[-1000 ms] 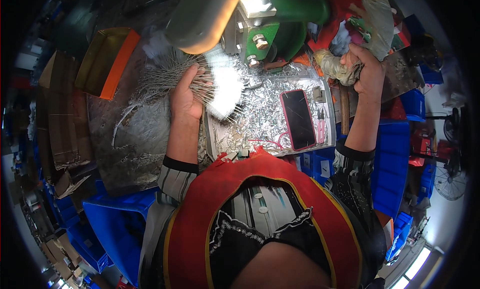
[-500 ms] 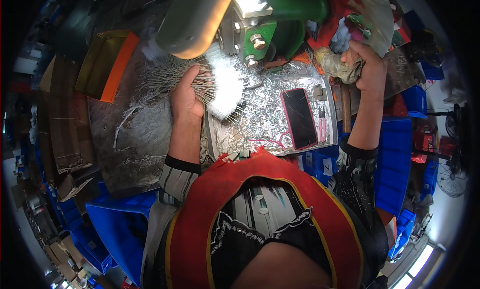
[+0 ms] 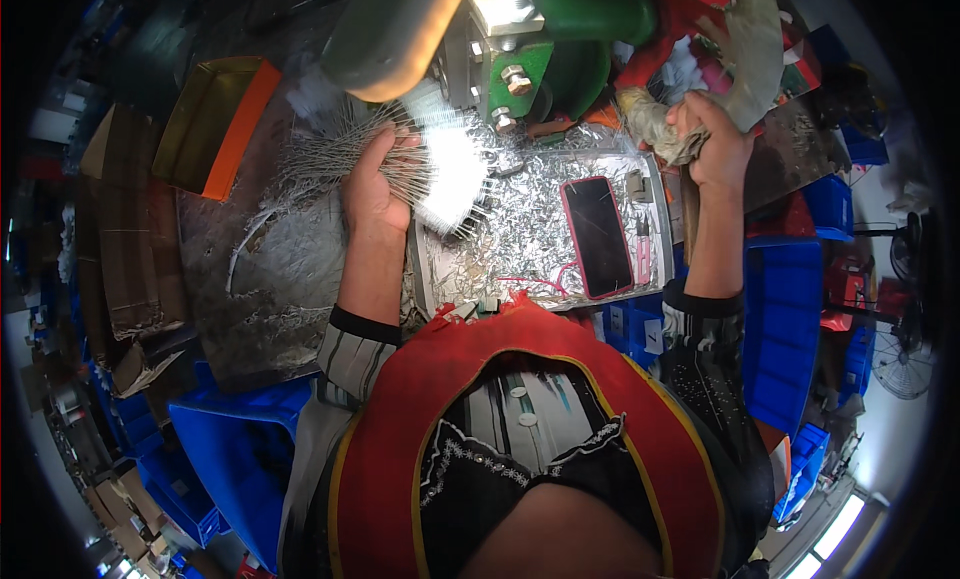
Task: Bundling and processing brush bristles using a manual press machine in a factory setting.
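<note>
My left hand (image 3: 376, 189) is closed round a spread bundle of thin metal wires (image 3: 325, 157), thumb on top. The wires' right ends lie in a bright patch of light under the lamp (image 3: 392, 39). On the right, my right hand (image 3: 718, 144) grips a handle wrapped in pale, yellowish cloth (image 3: 650, 121), beside the green machine (image 3: 528, 79) with its large bolts. Below this hand a wooden shaft (image 3: 690, 214) points toward me. Between my hands, a pale tray (image 3: 470, 279) is littered with shiny metal slivers.
A phone in a pink case (image 3: 600, 237) and a small pink-handled tool (image 3: 643, 254) lie in the tray. An open orange box (image 3: 240, 129) stands at the left, near a cardboard box (image 3: 140, 249). Blue bins (image 3: 235, 459) flank me.
My right hand and the cloth-wrapped handle have shifted a little to the left. The left hand with its wires has stayed nearly in place.
</note>
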The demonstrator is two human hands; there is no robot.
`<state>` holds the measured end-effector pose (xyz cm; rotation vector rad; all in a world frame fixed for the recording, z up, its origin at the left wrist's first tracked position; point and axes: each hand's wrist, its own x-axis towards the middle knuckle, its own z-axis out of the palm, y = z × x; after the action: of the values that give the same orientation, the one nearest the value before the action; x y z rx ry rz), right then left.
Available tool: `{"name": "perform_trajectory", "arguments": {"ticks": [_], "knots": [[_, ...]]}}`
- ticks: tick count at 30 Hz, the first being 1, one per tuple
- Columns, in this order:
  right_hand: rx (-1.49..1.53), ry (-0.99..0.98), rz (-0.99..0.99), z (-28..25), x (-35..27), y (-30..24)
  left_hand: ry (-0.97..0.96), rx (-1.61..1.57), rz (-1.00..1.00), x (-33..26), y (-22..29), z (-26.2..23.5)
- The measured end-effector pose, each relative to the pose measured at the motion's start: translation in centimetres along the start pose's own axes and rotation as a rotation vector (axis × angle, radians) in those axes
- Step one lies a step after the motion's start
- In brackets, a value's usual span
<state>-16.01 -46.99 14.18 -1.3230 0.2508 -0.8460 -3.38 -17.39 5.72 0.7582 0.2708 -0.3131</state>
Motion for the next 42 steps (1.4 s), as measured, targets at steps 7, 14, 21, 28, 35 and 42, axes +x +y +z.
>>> {"name": "perform_trajectory", "arguments": {"ticks": [7,14,21,28,35,42], "knots": [[-0.196,-0.058,0.127,0.4,1.1,-3.4,-0.023,-0.103,0.036,0.3,-0.5,-0.6],[-0.24,-0.132,0.211,-0.5,2.1,-5.0,-0.001,-0.05,0.047,0.0,-0.6,0.6],[-0.118,-0.037,-0.065,0.1,0.1,-1.0,0.012,-0.036,0.075,0.3,-0.6,-0.4],[-0.009,0.041,0.02,-0.3,-0.4,1.3,-0.02,0.021,0.102,0.1,-0.6,0.2],[-0.197,-0.086,0.183,0.1,1.5,-4.0,0.006,-0.047,0.106,0.1,-0.9,0.1],[-0.217,-0.044,0.09,0.5,1.0,-2.8,0.033,-0.053,0.133,0.1,-0.9,0.3]]}}
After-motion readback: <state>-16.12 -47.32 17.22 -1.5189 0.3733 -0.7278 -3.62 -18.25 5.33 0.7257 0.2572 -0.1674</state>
